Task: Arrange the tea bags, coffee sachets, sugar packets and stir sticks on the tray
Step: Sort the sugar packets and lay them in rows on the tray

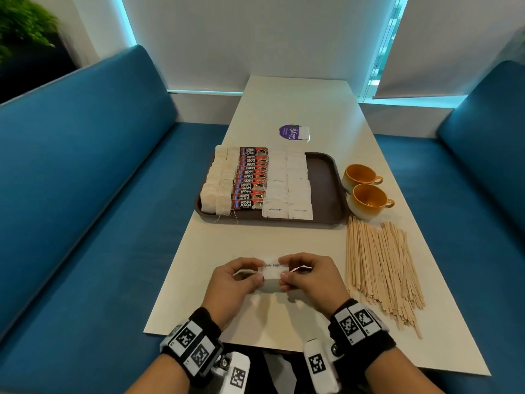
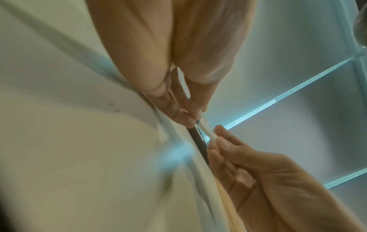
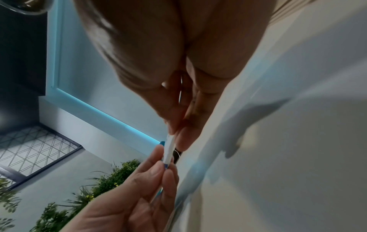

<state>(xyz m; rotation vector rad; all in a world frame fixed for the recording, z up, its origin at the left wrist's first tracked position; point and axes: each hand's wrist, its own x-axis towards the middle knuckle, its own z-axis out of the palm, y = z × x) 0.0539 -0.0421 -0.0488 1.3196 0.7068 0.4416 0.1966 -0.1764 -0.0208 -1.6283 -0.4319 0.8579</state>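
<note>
Both hands hold a small bunch of white sugar packets [image 1: 272,269] just above the table near its front edge. My left hand [image 1: 258,271] pinches the bunch's left end and my right hand [image 1: 284,270] pinches its right end. The left wrist view shows the packets [image 2: 206,131] edge-on between my left hand [image 2: 195,120] and right hand [image 2: 217,138]. In the right wrist view they [image 3: 168,149] sit between my right hand [image 3: 174,136] and left hand [image 3: 163,164]. On the brown tray [image 1: 322,180] lie rows of tea bags [image 1: 218,183], coffee sachets [image 1: 251,177] and sugar packets [image 1: 288,189]. Stir sticks [image 1: 380,265] lie loose on the table to the right.
Two orange cups [image 1: 359,175] [image 1: 369,201] stand right of the tray. A purple round sticker [image 1: 289,132] lies behind the tray. The tray's right strip is bare. Blue benches [image 1: 85,194] run along both sides of the white table [image 1: 284,317].
</note>
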